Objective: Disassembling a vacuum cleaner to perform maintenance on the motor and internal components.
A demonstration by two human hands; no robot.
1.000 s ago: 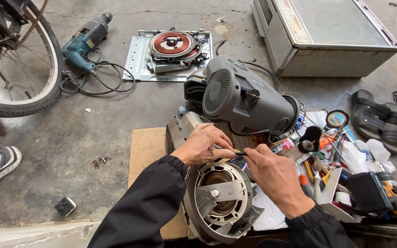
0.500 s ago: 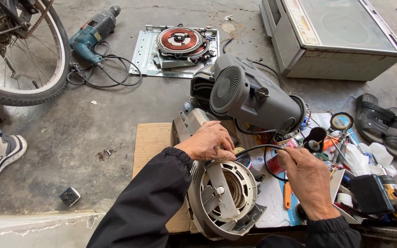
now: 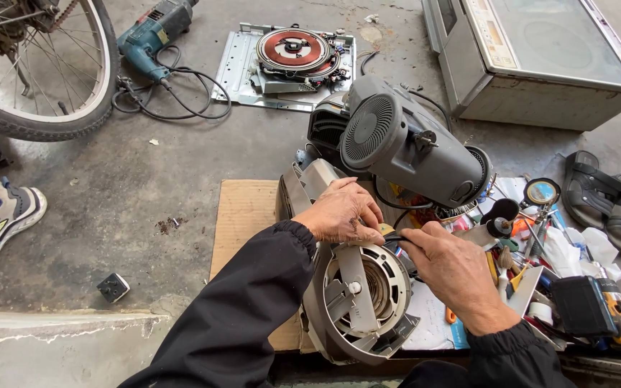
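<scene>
Fingers (image 3: pixel 368 231) of our left hand (image 3: pixel 339 213) and right hand (image 3: pixel 454 269) pinch a black wire (image 3: pixel 395 239) over the round grey motor case (image 3: pixel 357 294).

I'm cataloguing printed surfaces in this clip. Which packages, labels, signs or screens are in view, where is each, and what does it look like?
Control strip: narrow pale printed band along the left top edge of the grey box-shaped appliance, top right.
Printed card or pack: flat, blue edge, partly hidden beside the right hand among the tools.
No signs or lit screens can be made out.
</scene>
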